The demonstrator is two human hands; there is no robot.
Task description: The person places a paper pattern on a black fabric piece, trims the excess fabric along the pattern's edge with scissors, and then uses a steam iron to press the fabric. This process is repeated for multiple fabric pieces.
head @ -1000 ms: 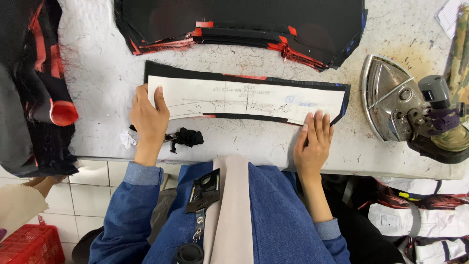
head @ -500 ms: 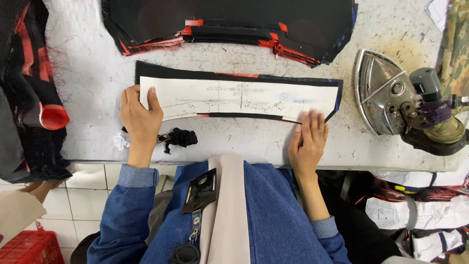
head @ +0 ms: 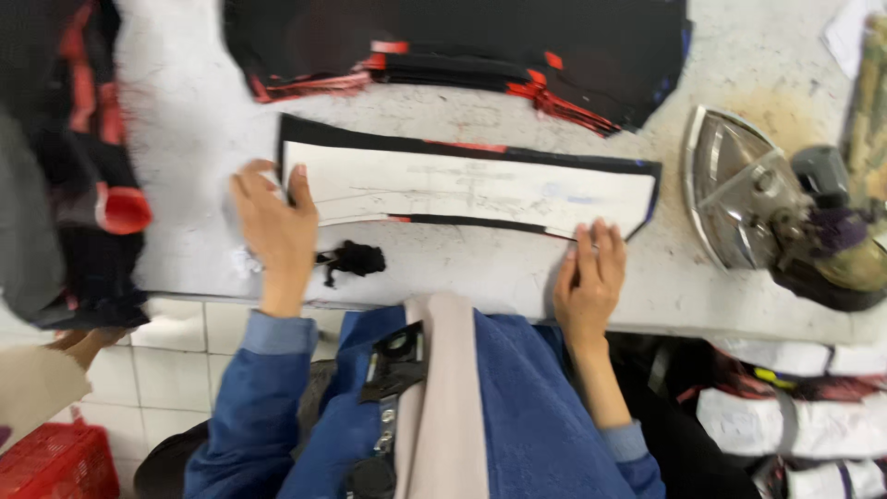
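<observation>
A long white paper pattern (head: 471, 188) lies on a black fabric strip (head: 462, 150) with red edging, on a worn white table (head: 185, 139). My left hand (head: 274, 225) presses flat on the pattern's left end, thumb on the paper. At the lower right corner my right hand (head: 589, 277) rests with fingers together on the pattern's edge. Neither hand grips anything. A small black fabric scrap (head: 351, 260) lies just right of my left hand.
A stack of black fabric pieces with red trim (head: 462, 46) sits at the back. More dark fabric (head: 74, 166) hangs at the left edge. An iron (head: 776, 217) lies tipped on its side at the right. A red crate (head: 55, 462) stands below on the tiled floor.
The view has shifted a little to the left. My left hand has slid slightly left along the pattern's end. My right hand stays on the lower right corner.
</observation>
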